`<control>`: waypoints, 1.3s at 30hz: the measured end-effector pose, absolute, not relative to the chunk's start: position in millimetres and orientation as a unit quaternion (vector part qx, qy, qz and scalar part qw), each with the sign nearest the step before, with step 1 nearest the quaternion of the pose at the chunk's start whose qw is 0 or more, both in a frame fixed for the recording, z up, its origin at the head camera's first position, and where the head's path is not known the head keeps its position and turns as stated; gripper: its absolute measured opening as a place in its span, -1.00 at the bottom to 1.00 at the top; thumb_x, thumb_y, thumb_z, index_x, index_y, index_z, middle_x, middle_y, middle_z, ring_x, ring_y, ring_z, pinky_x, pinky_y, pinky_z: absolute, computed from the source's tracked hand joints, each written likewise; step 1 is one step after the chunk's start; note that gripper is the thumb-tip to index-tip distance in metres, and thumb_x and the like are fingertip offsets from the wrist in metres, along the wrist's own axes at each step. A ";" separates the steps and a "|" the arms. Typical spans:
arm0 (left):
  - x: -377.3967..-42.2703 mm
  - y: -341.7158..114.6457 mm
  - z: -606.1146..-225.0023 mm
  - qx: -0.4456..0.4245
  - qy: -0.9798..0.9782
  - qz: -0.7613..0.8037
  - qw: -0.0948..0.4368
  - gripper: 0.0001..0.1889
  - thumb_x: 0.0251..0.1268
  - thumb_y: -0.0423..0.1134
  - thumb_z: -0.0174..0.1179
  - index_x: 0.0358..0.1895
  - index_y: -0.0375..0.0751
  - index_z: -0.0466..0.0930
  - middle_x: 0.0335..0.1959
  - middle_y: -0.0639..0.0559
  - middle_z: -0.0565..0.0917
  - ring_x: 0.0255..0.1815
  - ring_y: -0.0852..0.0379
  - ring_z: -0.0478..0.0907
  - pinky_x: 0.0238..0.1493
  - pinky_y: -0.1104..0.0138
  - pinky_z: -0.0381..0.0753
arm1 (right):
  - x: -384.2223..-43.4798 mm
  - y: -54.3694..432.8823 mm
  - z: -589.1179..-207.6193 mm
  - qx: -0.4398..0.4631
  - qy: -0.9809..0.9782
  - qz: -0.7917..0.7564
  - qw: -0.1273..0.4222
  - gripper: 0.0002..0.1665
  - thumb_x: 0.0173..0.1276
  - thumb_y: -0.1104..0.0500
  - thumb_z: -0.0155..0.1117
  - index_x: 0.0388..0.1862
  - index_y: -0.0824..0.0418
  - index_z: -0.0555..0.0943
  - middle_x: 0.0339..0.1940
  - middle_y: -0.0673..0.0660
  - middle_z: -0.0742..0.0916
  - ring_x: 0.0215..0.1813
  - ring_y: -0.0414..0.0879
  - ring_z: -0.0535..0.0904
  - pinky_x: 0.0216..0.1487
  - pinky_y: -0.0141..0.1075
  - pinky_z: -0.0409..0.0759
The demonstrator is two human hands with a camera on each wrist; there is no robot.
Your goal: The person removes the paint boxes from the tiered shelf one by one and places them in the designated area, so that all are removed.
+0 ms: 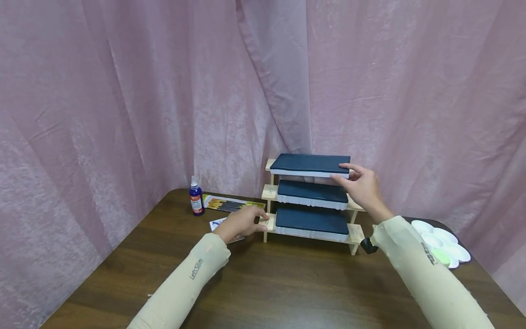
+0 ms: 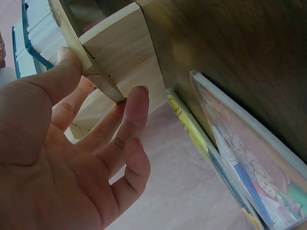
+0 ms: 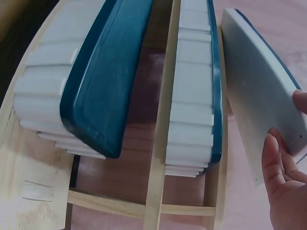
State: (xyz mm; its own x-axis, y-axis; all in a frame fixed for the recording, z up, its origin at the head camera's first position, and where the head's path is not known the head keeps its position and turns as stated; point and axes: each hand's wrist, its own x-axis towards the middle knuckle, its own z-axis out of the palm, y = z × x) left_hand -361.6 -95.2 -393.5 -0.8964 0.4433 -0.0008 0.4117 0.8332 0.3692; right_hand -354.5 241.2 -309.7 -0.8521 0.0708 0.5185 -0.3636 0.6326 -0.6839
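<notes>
A three-step wooden rack stands on the table with one white box with a dark teal lid on each step. My right hand pinches the right end of the top box; in the right wrist view this box shows a smooth, pale side, tilted from the rack. My left hand grips the left end of the lowest step, its thumb and fingers on either side of the plank in the left wrist view. The middle box and the bottom box sit on their steps.
A blue bottle and a pack of paintbrushes are left of the rack. A flat, clear-covered pack lies by my left hand. White flower-shaped palettes lie right, beside my right sleeve. A pink curtain hangs behind.
</notes>
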 end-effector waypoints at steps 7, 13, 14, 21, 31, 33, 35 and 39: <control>-362.7 -94.7 -393.9 0.213 0.957 0.193 0.049 -0.65 0.31 0.02 0.31 0.14 0.13 0.66 0.24 -0.01 0.57 0.29 -0.03 0.45 0.27 -0.04 0.43 | -352.0 239.2 -308.1 0.082 -0.855 0.430 0.278 -0.35 0.21 -0.16 0.49 0.19 0.14 0.66 -0.25 0.22 0.74 -0.25 -0.08 0.59 -0.42 -0.44 0.50; -362.8 -92.8 -392.8 0.210 0.956 0.198 0.051 -0.65 0.30 0.01 0.32 0.14 0.14 0.66 0.24 -0.01 0.58 0.28 -0.03 0.45 0.26 -0.04 0.44 | -350.9 240.9 -308.9 0.088 -0.844 0.442 0.291 -0.40 0.19 -0.09 0.52 0.14 0.18 0.68 -0.30 0.22 0.73 -0.33 -0.12 0.54 -0.48 -0.45 0.46; -362.7 -92.7 -392.6 0.210 0.956 0.199 0.051 -0.65 0.30 0.01 0.32 0.14 0.14 0.66 0.24 -0.01 0.58 0.28 -0.03 0.45 0.26 -0.04 0.44 | -350.5 241.1 -308.7 0.087 -0.843 0.444 0.292 -0.40 0.19 -0.09 0.52 0.13 0.18 0.68 -0.31 0.21 0.73 -0.34 -0.12 0.54 -0.48 -0.45 0.46; -363.2 -92.0 -392.8 0.206 0.956 0.201 0.055 -0.64 0.29 0.02 0.33 0.14 0.15 0.66 0.25 -0.03 0.56 0.25 -0.02 0.45 0.25 -0.07 0.43 | -348.2 242.6 -307.3 0.086 -0.838 0.448 0.298 -0.41 0.16 -0.10 0.54 0.10 0.18 0.71 -0.25 0.23 0.74 -0.30 -0.14 0.56 -0.47 -0.45 0.48; -364.3 -91.7 -393.5 0.212 0.954 0.205 0.049 -0.65 0.29 0.00 0.33 0.13 0.12 0.67 0.23 -0.04 0.57 0.24 -0.03 0.46 0.25 -0.05 0.44 | -342.3 243.0 -310.0 0.110 -0.821 0.466 0.311 -0.47 0.16 -0.01 0.57 0.07 0.18 0.71 -0.63 0.06 0.44 -0.57 -0.15 0.36 -0.58 -0.39 0.32; -363.9 -91.5 -393.2 0.213 0.954 0.205 0.051 -0.64 0.29 0.00 0.33 0.14 0.12 0.67 0.24 -0.05 0.57 0.24 -0.04 0.46 0.25 -0.06 0.44 | -340.7 242.7 -310.8 0.113 -0.816 0.471 0.315 -0.48 0.16 0.00 0.57 0.06 0.18 0.71 -0.65 0.04 0.42 -0.59 -0.16 0.34 -0.59 -0.39 0.30; -363.8 -91.6 -392.9 0.214 0.953 0.206 0.051 -0.64 0.29 0.00 0.34 0.14 0.11 0.67 0.24 -0.06 0.57 0.24 -0.05 0.46 0.24 -0.06 0.44 | -339.7 242.6 -311.6 0.115 -0.812 0.475 0.320 -0.50 0.16 0.03 0.57 0.05 0.19 0.72 -0.66 0.04 0.40 -0.61 -0.17 0.32 -0.60 -0.40 0.29; -364.2 -91.8 -393.4 0.219 0.953 0.205 0.046 -0.64 0.29 0.00 0.34 0.14 0.11 0.67 0.23 -0.04 0.57 0.25 -0.04 0.46 0.25 -0.04 0.44 | -337.1 242.5 -312.7 0.120 -0.805 0.480 0.328 -0.53 0.15 0.07 0.58 0.04 0.20 0.72 -0.65 0.03 0.38 -0.62 -0.20 0.31 -0.59 -0.41 0.29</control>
